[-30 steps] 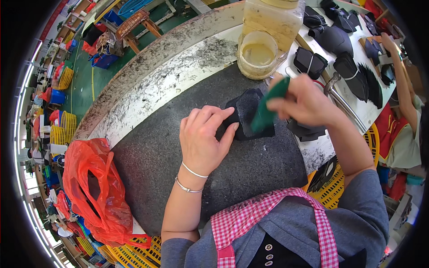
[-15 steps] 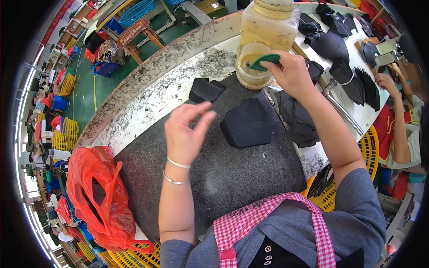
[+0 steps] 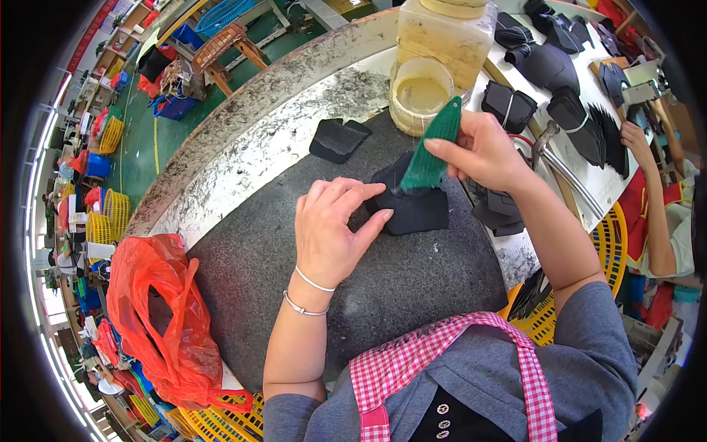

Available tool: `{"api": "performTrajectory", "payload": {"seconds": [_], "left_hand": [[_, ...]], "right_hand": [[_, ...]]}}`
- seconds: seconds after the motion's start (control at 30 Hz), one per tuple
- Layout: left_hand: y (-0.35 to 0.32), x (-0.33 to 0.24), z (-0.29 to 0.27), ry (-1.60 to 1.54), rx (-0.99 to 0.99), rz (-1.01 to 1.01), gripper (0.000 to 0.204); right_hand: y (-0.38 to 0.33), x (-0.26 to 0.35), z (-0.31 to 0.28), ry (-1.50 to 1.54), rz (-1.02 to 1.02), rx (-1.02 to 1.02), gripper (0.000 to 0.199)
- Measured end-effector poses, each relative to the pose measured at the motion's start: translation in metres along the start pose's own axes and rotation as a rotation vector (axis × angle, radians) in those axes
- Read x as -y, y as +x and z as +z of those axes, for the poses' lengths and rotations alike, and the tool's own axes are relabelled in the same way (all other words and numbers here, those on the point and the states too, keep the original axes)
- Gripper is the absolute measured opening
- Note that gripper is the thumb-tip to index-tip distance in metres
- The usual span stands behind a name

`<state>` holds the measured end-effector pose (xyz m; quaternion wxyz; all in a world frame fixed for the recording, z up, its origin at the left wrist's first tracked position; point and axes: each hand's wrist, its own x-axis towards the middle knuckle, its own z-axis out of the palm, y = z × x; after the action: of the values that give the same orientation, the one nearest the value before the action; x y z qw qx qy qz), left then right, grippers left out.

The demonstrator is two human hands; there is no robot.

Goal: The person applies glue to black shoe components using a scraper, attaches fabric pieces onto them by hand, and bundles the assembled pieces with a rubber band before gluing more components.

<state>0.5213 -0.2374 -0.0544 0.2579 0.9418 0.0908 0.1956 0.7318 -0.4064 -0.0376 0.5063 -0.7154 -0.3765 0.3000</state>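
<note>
Pinching the green brush (image 3: 434, 147) in my right hand (image 3: 482, 151), thumb and fingers closed round its handle, bristle end angled down w/ the tip touching the black fabric piece (image 3: 412, 202). Left hand (image 3: 331, 228) isn't closed on anything: palm down, fingers spread, fingertips (image 3: 384, 215) pressing the piece's edge at its 9 o'clock side to pin it flat.

Piece lies on the dark stone slab (image 3: 383, 295), roughly centre of the slab's far half. At 11 o'clock from it, apart, a second black piece (image 3: 337, 138) sits near the slab's edge. At 12 o'clock, just past the brush's upper end, an open round tub of yellowish glue (image 3: 421, 96), w/ a big yellowish plastic jar (image 3: 445, 37) right behind it. At 3 o'clock, just beside my right wrist, a small stack of dark pieces (image 3: 497, 214). More black pieces (image 3: 549, 66) at 1–2 o'clock on the white bench.

Red plastic bag (image 3: 158, 317) hangs at 8 o'clock off the slab's near-left edge. Another person's hand (image 3: 635, 136) at 2–3 o'clock, far right.
</note>
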Motion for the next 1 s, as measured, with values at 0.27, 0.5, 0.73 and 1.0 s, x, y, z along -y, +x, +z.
{"api": "performTrajectory", "payload": {"seconds": [0.27,0.5,0.73,1.0], "left_hand": [[0.001,-0.009,-0.003,0.12,0.01,0.009,0.029],[0.0,-0.013,-0.004,0.142,-0.004,0.013,0.027],[-0.007,0.023,-0.032,-0.146,-0.192,-0.213,0.022],[0.0,0.012,-0.01,-0.176,-0.081,-0.073,0.032]], "right_hand": [[-0.018,0.013,-0.012,-0.129,-0.147,0.306,0.015],[-0.016,0.01,-0.013,-0.079,0.072,0.171,0.018],[-0.029,0.004,-0.033,0.317,-0.026,-0.057,0.024],[-0.004,0.003,-0.012,0.112,-0.072,-0.109,0.019]]}}
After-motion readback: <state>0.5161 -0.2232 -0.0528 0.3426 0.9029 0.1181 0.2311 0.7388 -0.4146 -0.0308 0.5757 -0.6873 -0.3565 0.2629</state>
